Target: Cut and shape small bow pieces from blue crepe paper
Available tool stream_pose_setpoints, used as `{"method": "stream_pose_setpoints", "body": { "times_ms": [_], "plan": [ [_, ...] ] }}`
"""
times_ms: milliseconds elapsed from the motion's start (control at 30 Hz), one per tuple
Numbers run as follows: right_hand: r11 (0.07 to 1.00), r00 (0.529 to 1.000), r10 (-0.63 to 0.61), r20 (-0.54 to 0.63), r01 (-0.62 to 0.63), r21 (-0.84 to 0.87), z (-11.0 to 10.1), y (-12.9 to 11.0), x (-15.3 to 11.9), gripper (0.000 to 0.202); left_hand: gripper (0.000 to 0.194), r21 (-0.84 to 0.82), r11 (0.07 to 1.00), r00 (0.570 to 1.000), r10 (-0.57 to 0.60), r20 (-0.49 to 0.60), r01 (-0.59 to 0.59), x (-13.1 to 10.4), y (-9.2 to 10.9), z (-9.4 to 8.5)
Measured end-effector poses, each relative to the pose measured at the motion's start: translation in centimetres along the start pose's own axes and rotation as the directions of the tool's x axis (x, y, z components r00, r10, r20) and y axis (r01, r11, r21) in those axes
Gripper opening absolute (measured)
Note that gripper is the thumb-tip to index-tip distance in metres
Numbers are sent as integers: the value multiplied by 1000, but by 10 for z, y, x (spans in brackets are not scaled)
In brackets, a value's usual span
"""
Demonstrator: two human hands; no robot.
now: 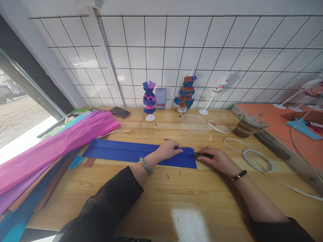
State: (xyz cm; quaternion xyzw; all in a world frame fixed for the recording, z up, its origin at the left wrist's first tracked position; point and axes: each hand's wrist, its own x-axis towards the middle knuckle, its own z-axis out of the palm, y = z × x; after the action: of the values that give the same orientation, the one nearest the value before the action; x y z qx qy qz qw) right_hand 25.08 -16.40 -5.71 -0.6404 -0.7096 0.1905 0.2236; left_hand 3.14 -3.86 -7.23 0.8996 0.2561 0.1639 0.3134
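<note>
Light: bright daylight, which I see strongest at the left window (19, 101), its ground overexposed. Glare: white patch on the near table (151, 208); fainter gleams on the tiled wall (133, 33). Shadow: soft, beside the right forearm (259, 198). Distortion: wide-angle, edges stretched.

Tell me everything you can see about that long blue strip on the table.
The blue strip is long, deep blue and matte, looking like crepe paper or thin cloth. A line, perhaps a fold or a layer's edge, runs lengthwise. It lies flat on the wooden table, its right end slightly uneven. The left hand rests on it near that end, where the right hand holds a dark tool against the edge. Whether it is cut there is unclear.
</note>
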Motion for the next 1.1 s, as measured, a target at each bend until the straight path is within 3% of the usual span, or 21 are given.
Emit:
{"method": "stream_pose_setpoints", "body": {
  "times_ms": [433, 1100],
  "plan": [
    [987, 994, -105, -6, 103, -125, 7, 9, 4, 31, 21, 63, 998, 1000, -20, 15, 19, 2, 0, 1],
    [988, 995, -103, -14, 100, -118, 8, 8, 3, 31, 21, 75, 997, 1000, -13, 8, 12, 2, -1, 1]
  ]
}}
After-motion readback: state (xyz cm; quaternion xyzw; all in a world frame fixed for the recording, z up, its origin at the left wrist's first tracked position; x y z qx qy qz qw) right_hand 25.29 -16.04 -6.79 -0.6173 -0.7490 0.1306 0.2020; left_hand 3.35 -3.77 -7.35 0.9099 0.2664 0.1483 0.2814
